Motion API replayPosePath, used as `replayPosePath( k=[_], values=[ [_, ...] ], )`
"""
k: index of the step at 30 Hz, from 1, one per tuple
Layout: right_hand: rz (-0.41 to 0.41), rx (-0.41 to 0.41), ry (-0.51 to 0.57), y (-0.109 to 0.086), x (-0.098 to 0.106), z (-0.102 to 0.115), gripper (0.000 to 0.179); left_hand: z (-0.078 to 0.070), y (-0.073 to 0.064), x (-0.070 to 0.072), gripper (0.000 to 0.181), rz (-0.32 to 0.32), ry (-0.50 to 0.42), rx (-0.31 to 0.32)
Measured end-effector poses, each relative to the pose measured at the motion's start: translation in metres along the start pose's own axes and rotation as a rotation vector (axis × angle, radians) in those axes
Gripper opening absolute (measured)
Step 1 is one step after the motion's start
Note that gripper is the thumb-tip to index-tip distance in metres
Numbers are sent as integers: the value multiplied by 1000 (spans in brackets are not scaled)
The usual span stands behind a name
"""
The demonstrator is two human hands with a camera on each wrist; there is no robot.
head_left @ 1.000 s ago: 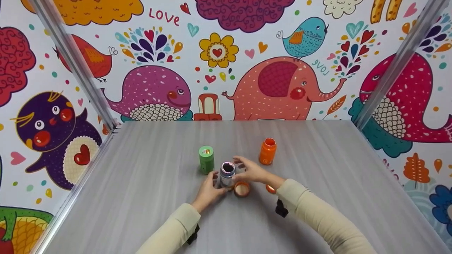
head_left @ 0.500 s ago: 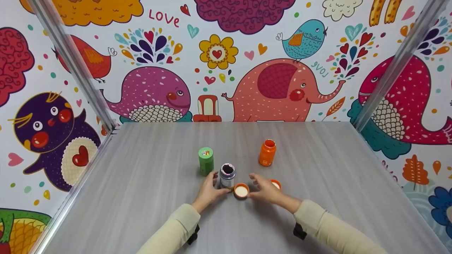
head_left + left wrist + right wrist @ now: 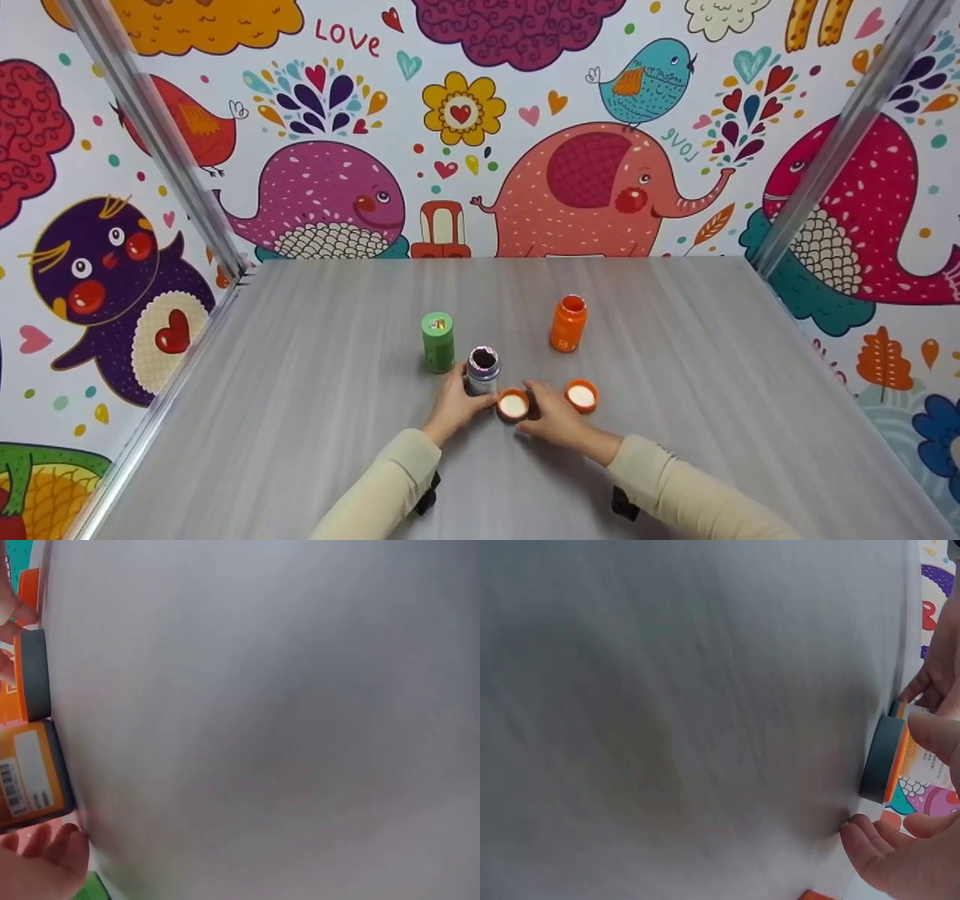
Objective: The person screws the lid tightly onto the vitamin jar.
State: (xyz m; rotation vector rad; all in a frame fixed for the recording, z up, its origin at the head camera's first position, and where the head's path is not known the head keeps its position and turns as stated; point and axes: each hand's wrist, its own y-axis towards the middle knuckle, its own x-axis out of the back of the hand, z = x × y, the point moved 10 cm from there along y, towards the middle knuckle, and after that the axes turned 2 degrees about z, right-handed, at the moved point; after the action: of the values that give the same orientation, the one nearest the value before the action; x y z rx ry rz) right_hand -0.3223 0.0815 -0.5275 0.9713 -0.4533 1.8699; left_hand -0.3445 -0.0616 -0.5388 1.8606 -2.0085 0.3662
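Observation:
An uncapped jar (image 3: 482, 381) with a dark opening stands upright; in the left wrist view this jar (image 3: 30, 776) shows an orange side, a barcode label and a dark base. My left hand (image 3: 454, 405) curves round its left and front, holding it. Just right of the jar lies an upturned lid (image 3: 513, 406), white inside with an orange rim and dark grey outer wall (image 3: 883, 759). My right hand (image 3: 555, 416) is spread at the lid's right side, its thumb close to the rim and the other fingers apart from it.
Behind the left hand stands a green capped canister (image 3: 439, 343). An open orange jar (image 3: 569, 324) is at the back right, and an upturned orange lid (image 3: 581, 396) lies beyond the right hand. The grey table (image 3: 300, 337) meets a patterned wall (image 3: 461, 172) at the back.
My right hand has left the jar's right side and come down beside the dark grey lid. My left hand has moved slightly right, closer round the jar.

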Motion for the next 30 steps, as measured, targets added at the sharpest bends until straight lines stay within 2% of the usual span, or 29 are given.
replayPosePath(
  k=[8,15,25,30],
  values=[
    [-15,-15,-71,6,-3,-1,68,-5,1,2,64,-66,75,-59],
    [-16,-35,-98,11,-5,-2,68,-5,2,1,61,-72,93,-49],
    [-34,-27,-123,13,-7,-1,59,-4,1,1,61,-63,78,-39],
    [-18,-25,-112,14,-8,2,53,-4,1,2,59,-57,73,-27]
  ],
)
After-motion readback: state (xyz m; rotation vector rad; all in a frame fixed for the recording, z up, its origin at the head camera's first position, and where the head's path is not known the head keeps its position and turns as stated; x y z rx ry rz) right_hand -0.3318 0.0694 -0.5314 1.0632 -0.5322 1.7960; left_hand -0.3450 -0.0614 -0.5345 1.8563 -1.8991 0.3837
